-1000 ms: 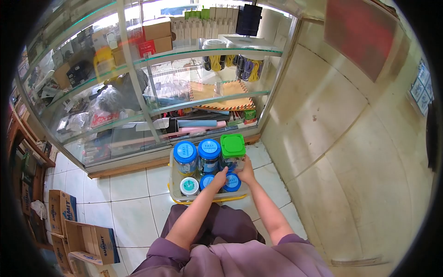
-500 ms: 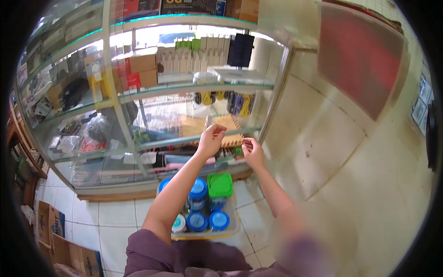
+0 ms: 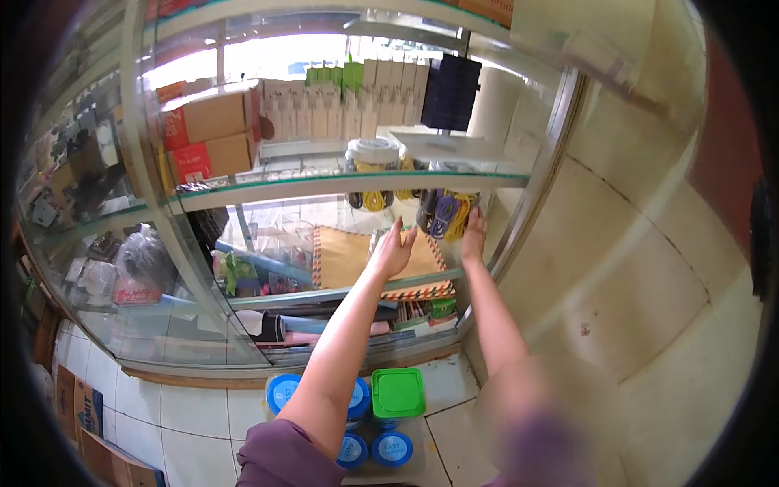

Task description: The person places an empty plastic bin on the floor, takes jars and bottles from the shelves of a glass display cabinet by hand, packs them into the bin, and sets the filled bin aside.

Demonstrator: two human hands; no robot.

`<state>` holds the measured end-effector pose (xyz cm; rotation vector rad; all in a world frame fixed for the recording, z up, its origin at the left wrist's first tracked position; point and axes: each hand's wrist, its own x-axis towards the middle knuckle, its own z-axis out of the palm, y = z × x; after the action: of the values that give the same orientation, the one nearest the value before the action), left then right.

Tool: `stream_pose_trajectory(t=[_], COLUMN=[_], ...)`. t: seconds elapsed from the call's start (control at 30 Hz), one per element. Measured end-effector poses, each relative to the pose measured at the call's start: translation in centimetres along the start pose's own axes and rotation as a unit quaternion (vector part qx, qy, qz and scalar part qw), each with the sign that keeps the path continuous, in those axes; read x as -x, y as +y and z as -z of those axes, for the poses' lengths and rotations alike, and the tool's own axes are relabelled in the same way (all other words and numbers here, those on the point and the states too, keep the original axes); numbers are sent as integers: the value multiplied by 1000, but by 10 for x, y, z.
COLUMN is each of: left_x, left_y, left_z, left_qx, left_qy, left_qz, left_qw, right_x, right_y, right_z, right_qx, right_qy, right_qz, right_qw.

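My left hand [image 3: 393, 251] is inside the glass display case, raised over a brown envelope [image 3: 341, 247] with a striped border. Its fingers are stretched out and apart; a small silvery patch behind it is too unclear to name. My right hand [image 3: 473, 237] reaches up beside a bundle of purple and yellow cables [image 3: 446, 214], fingers extended along its right side. Whether the fingertips touch the bundle I cannot tell. Left of that bundle, a white-lidded jar [image 3: 373, 149] shows at the shelf edge, with more yellow cable below.
The glass shelf edge [image 3: 341, 185] runs above my hands, and a lower rail [image 3: 414, 281] crosses under my forearms. Cardboard boxes [image 3: 213, 122] stand on the upper left. Below are blue-lidded tubs [image 3: 393, 448] and a green-lidded tub [image 3: 398, 394] on the floor.
The view has moved closer to the case. Both hands have gone further in and spread apart, with my right hand rising from the lower rail to the cable bundle.
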<state>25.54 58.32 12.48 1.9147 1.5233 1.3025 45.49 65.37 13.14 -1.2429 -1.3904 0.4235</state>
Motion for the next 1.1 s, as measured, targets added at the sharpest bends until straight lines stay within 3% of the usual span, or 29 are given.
stream_pose_trajectory(t=[0.13,0.2,0.27,0.33,0.4,0.67,0.73,0.8,0.9,1.07,1.1], left_x=[-1,-2,-5,-8,-3,5,30,48,107,198,219], left_y=[18,23,27,22,27,-1,12,14,48,91,87], left_z=[-1,-8,-1,-2,2,10,24,33,63,105,102], left_qx=[-4,-78,-24,-3,-8,138,98,177,159,187,207], left_qy=[-34,-22,-73,-78,-67,-40,-32,-50,-66,-160,-129], left_qz=[37,38,87,89,98,107,111,127,116,97,99], left_qw=[999,996,993,993,993,984,989,975,978,964,965], right_x=[15,18,18,9,3,52,65,99,151,208,221], right_y=[-14,-17,-20,-2,7,-22,-21,-36,-68,-109,-119], right_z=[0,0,4,0,-2,30,36,46,57,95,101], right_qx=[50,29,-25,-84,-237,-248,-214,-191,-350,-374,-343], right_qy=[35,32,25,1,-48,-88,-154,-158,-101,-138,-145], right_qz=[-61,-43,3,-11,-48,-107,-106,-137,-145,-153,-103], right_qw=[996,998,999,996,969,959,959,959,920,904,923])
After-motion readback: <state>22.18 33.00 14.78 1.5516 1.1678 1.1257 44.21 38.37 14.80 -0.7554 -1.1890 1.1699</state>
